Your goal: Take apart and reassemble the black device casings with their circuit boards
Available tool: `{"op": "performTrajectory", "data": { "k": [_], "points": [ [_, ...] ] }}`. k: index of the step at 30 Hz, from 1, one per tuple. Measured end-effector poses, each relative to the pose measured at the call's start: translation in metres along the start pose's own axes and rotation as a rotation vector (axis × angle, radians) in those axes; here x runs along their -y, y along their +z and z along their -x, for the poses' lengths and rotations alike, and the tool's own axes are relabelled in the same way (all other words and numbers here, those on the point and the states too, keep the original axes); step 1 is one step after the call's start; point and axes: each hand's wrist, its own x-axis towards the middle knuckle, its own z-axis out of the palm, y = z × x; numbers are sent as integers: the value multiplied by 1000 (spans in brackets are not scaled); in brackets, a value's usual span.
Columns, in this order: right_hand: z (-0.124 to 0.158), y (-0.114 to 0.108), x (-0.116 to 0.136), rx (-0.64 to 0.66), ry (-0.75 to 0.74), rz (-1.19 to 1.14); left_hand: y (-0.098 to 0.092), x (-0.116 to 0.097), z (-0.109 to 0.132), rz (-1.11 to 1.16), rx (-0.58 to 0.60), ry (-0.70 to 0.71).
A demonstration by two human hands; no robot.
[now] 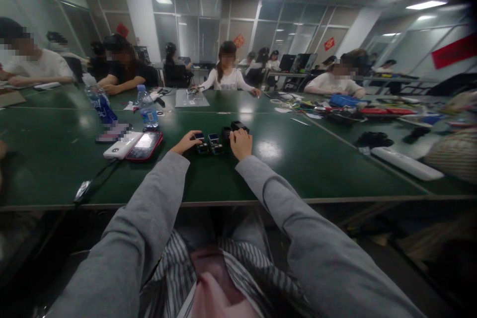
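Note:
Several small blocky electronic modules with little screens stand close together on the green table (171,186). My left hand (184,143) has its thumb and index finger around the left edge of the leftmost module (201,148). Just right of it stands a second module (215,145), between my hands. My right hand (242,144) is curled over a black block (238,125), fingers on its near side. Another dark block (226,133) sits beside my right thumb. The palm hides part of what the right hand grips.
To the left lie a red-edged phone (144,146), a white power bank (119,149) with a cable, and two bottles, one a clear water bottle (148,109). Tangled cables and a blue pouch (346,101) lie at the right. A white bar (407,163) rests nearer. Co-workers sit across.

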Motion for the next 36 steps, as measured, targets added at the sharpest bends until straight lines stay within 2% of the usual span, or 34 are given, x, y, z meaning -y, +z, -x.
{"op": "performTrajectory", "data": {
  "k": [2,5,10,14,20,23,25,27,31,33,36],
  "points": [
    [-3,-7,-2,-95,27,8,0,-1,1,-1,2,-7],
    [-13,-9,-25,-162,52,-28,0,-4,3,4,1,-20],
    [-19,7,-70,17,162,-63,2,-9,6,23,0,-34],
    [-12,11,-72,-26,264,-29,2,-10,8,9,3,-27],
    [-7,-11,-63,-190,379,26,1,-12,9,-20,20,-10],
    [-6,-23,-54,-257,309,58,0,-14,10,16,1,-30],
    [-4,-27,-40,-257,218,74,0,-15,11,27,-2,-35],
    [0,-29,-22,-196,106,65,0,-15,11,19,-2,-30],
    [10,-26,11,10,-128,48,0,-14,11,7,-9,-29],
    [13,-23,19,94,-185,39,0,-12,10,17,-11,-32],
    [14,-22,17,157,-192,10,-1,-9,8,43,-5,-22]
  ]
}}
